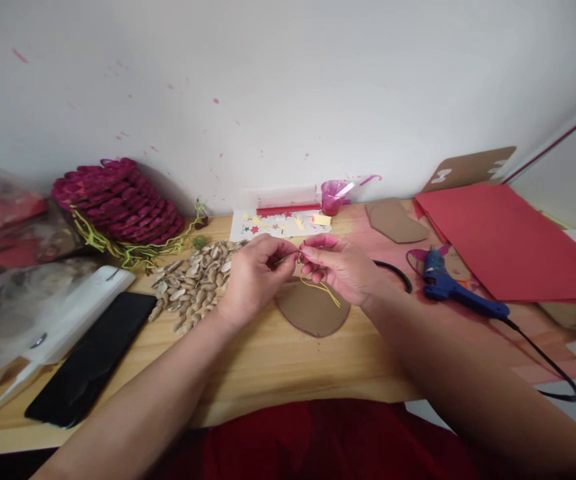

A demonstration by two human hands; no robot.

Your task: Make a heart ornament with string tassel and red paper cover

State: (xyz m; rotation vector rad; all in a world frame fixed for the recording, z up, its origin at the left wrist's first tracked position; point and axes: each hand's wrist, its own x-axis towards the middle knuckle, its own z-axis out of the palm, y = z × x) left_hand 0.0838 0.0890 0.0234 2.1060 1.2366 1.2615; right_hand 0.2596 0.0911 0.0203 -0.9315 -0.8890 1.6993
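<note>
Peanut shells (195,287) are lying on the counter (288,373) beside the left hand (257,273), which is pinching a small dark piece (299,256), too tiny to identify. The right hand (345,267) is pinching it too, with yellow strings (325,289) dangling over a rounded cardboard piece (313,315). Such slight grips risk dropping it, and the loose strings could be tangling. Farther right, a glue gun (461,293) is lying; no brand or writing is showing legibly.

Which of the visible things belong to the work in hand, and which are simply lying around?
Probably the work: string, at the fingers; round cardboard, beneath it.

Probably just lying around: phone; white device; also untouched, though they could belong: shells, glue gun, red paper.
</note>
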